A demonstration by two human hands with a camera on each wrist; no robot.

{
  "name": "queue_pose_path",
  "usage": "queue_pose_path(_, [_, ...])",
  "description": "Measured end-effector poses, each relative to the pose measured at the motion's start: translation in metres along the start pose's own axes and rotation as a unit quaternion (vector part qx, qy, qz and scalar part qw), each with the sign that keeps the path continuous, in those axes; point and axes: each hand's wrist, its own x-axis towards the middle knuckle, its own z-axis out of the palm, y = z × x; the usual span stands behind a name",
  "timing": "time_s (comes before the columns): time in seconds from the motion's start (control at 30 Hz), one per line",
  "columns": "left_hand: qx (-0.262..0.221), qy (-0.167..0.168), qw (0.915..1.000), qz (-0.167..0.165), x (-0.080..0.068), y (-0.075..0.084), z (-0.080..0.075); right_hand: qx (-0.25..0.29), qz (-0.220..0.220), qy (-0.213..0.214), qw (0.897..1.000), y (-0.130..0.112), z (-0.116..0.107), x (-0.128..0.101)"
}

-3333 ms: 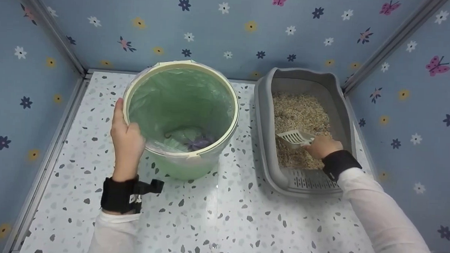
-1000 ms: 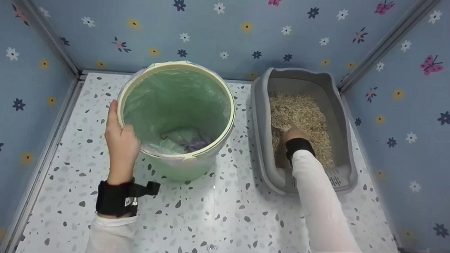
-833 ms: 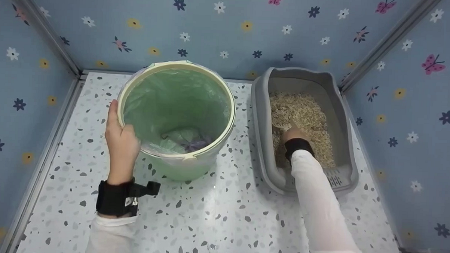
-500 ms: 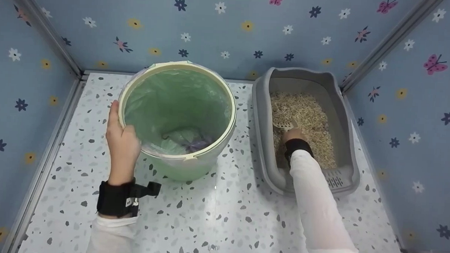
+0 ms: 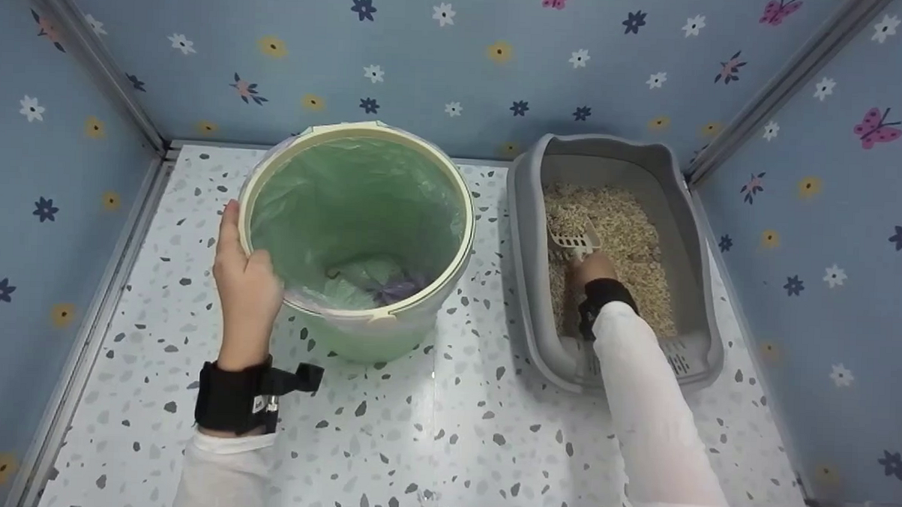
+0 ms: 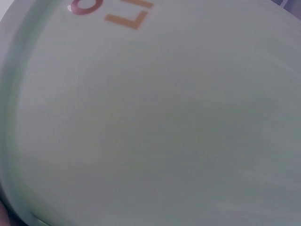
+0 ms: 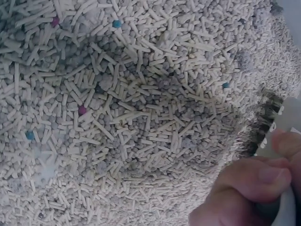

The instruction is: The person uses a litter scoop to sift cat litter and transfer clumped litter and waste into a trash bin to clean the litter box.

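Note:
A green bin [image 5: 468,246] lined with clear plastic stands left of centre. My left hand [image 5: 247,291] rests against its left side, index finger straight along the outside and thumb at the cream rim. The bin's pale outer wall [image 6: 155,122] fills the left wrist view. At the right stands a grey litter box [image 5: 521,286] holding pellet litter [image 5: 635,237]. My right hand [image 5: 593,270] grips a pale slotted litter scoop [image 5: 575,241] by its handle, inside the box near the left wall. Litter lies against the scoop head, and its slotted edge [image 7: 268,132] shows beside the curled fingers.
Green and purple plastic [image 5: 393,287] lies at the bottom of the bin. Flowered blue panels [image 5: 428,57] rise behind and on both sides. The speckled white floor [image 5: 444,448] spreads before the bin and box.
The right hand has gone from the box's right side to its left-middle, the scoop turning to point away. In the last half second the scoop has come into fuller view. The left hand stays put.

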Motion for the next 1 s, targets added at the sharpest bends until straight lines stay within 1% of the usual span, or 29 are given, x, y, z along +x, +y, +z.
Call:
queue_pose_path(0.03, [-0.001,0.001,1.0,-0.001,0.0,0.0,0.0,0.004,0.016,0.002,1.0,0.0,0.0,0.004])
queue_pose_path(0.07, [-0.002,0.002,1.0,-0.002,0.0,0.0,0.0,-0.002,0.008,0.021,1.0,0.008,0.005,0.016])
queue_pose_path(0.1, [-0.002,0.002,1.0,-0.002,0.0,-0.001,0.0,-0.006,-0.004,0.038,0.999,0.021,0.012,0.034])
queue_pose_path(0.13, [-0.003,0.002,1.0,-0.003,0.0,-0.001,0.0,-0.005,-0.017,0.048,0.999,0.041,0.021,0.06])
queue_pose_path(0.17, [-0.003,0.002,1.0,-0.004,0.0,-0.001,0.0,-0.006,-0.03,0.063,0.998,0.058,0.028,0.078])
queue_pose_path(0.2, [-0.003,0.001,1.0,-0.005,0.0,-0.001,0.0,-0.016,-0.028,0.077,0.997,0.073,0.036,0.099])
queue_pose_path(0.23, [-0.002,0.001,1.0,-0.006,0.0,-0.001,0.0,-0.021,-0.033,0.091,0.995,0.082,0.039,0.11])
queue_pose_path(0.27, [-0.001,0.0,1.0,-0.006,0.0,-0.001,0.0,-0.033,-0.041,0.098,0.994,0.085,0.037,0.11])
queue_pose_path(0.3, [0.001,-0.001,1.0,-0.007,0.0,-0.001,0.0,-0.024,-0.029,0.085,0.996,0.077,0.028,0.098])
queue_pose_path(0.33, [0.002,-0.001,1.0,-0.007,0.0,-0.001,0.0,-0.02,-0.022,0.076,0.997,0.066,0.017,0.08])
queue_pose_path(0.4, [0.003,-0.001,1.0,-0.007,0.0,0.0,0.0,-0.022,-0.009,0.071,0.997,0.028,-0.011,0.022])
queue_pose_path(0.43, [0.004,-0.001,1.0,-0.007,0.0,0.0,0.0,-0.022,-0.009,0.067,0.997,0.013,-0.024,-0.002])
queue_pose_path(0.47, [0.006,-0.001,1.0,-0.007,0.0,0.0,0.0,-0.02,-0.013,0.065,0.998,-0.005,-0.039,-0.031])
queue_pose_path(0.5, [0.005,-0.001,1.0,-0.007,0.001,0.0,0.0,-0.006,-0.007,0.06,0.998,-0.02,-0.05,-0.055])
queue_pose_path(0.57, [0.005,-0.001,1.0,-0.007,0.0,0.0,0.0,-0.001,-0.024,0.075,0.997,-0.035,-0.064,-0.086])
queue_pose_path(0.6, [0.005,-0.001,1.0,-0.008,0.0,0.0,0.0,0.001,-0.032,0.083,0.996,-0.04,-0.069,-0.096])
queue_pose_path(0.67, [0.004,-0.001,1.0,-0.008,0.0,0.0,0.0,-0.002,-0.044,0.1,0.994,-0.042,-0.074,-0.106])
queue_pose_path(0.77, [0.002,0.0,1.0,-0.009,0.0,0.0,0.0,-0.006,-0.06,0.125,0.99,-0.039,-0.076,-0.111])
queue_pose_path(0.83, [0.0,0.001,1.0,-0.005,0.0,0.0,0.0,-0.004,-0.062,0.133,0.989,-0.037,-0.078,-0.115])
queue_pose_path(1.0, [-0.006,0.001,1.0,0.003,0.0,0.0,0.0,0.005,-0.057,0.137,0.989,-0.034,-0.083,-0.125])
